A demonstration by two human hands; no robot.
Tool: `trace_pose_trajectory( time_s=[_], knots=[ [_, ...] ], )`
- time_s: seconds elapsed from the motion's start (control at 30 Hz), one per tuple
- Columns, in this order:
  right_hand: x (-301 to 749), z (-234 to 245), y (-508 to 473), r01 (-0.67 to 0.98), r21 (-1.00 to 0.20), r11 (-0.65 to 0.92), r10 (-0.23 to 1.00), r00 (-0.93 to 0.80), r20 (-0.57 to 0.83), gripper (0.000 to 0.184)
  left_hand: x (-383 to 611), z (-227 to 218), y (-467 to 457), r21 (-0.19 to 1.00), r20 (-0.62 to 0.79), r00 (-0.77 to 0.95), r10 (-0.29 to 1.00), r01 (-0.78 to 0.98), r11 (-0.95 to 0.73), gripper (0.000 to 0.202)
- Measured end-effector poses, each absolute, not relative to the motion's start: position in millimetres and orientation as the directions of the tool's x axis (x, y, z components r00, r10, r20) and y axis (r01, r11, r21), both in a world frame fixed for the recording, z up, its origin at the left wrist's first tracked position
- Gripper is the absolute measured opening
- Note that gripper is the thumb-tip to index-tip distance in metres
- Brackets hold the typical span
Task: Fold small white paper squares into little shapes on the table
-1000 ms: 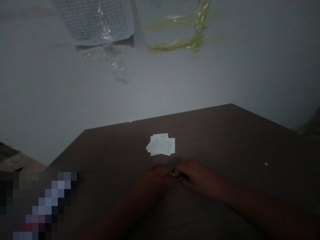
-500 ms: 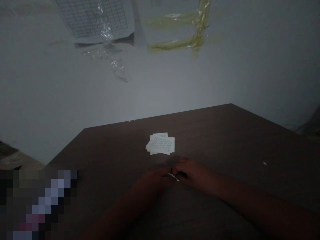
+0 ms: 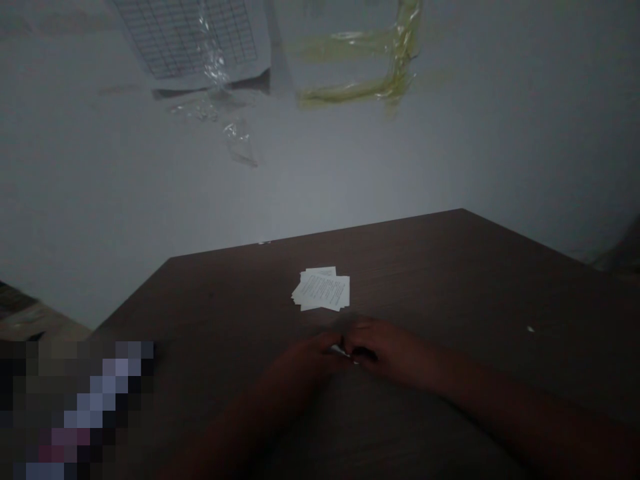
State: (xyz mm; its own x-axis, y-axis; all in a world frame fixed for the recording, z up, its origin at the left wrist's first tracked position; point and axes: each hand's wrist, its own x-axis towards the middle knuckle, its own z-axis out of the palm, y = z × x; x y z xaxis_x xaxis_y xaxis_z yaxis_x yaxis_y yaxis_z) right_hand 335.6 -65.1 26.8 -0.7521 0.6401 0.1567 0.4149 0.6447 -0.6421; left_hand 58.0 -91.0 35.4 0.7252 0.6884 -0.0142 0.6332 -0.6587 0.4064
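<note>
My left hand (image 3: 316, 353) and my right hand (image 3: 377, 348) meet fingertip to fingertip, low over the dark table. Pinched between them is a small white piece of paper (image 3: 339, 349), mostly covered by the fingers; only its thin edges show. Both hands are closed on it, the right with thumb and fingers curled into a ring. Just beyond the hands lies an untidy stack of white paper slips (image 3: 323, 290) with printed lines of text. Neither hand touches this stack.
The brown table (image 3: 425, 267) reaches back to a pale wall (image 3: 350, 173). A tiny white scrap (image 3: 531, 329) lies to the right, another scrap (image 3: 264, 242) at the far edge. A gridded sheet (image 3: 190, 40) and yellow tape (image 3: 350, 93) are on the wall.
The fingers have shifted slightly around the piece of paper, and less of its lower right edge shows. The stack of slips has stayed in place.
</note>
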Motion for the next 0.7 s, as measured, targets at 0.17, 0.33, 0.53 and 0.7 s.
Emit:
trace_pose_trajectory(
  time_s=[0.17, 0.33, 0.53, 0.7],
  knots=[
    [338.9, 29.2, -64.0, 0.405, -0.637, 0.656, 0.618, -0.773, 0.145, 0.023, 56.1, 23.7, -88.6, 0.424, 0.016, 0.726, 0.688, 0.618, -0.662, 0.061],
    [341.6, 26.6, -58.0, 0.406, -0.645, 0.647, 0.621, -0.772, 0.137, 0.022, 54.5, 22.3, -87.0, 0.411, 0.013, 0.740, 0.673, 0.609, -0.678, 0.052],
    [340.4, 21.9, -56.5, 0.415, -0.642, 0.645, 0.636, -0.757, 0.150, 0.026, 51.4, 11.1, -84.3, 0.421, 0.004, 0.719, 0.695, 0.629, -0.653, 0.054],
    [337.5, 21.7, -56.4, 0.445, -0.646, 0.620, 0.672, -0.726, 0.146, 0.027, 50.5, 7.8, -85.3, 0.413, 0.014, 0.722, 0.692, 0.626, -0.661, 0.058]
  ],
)
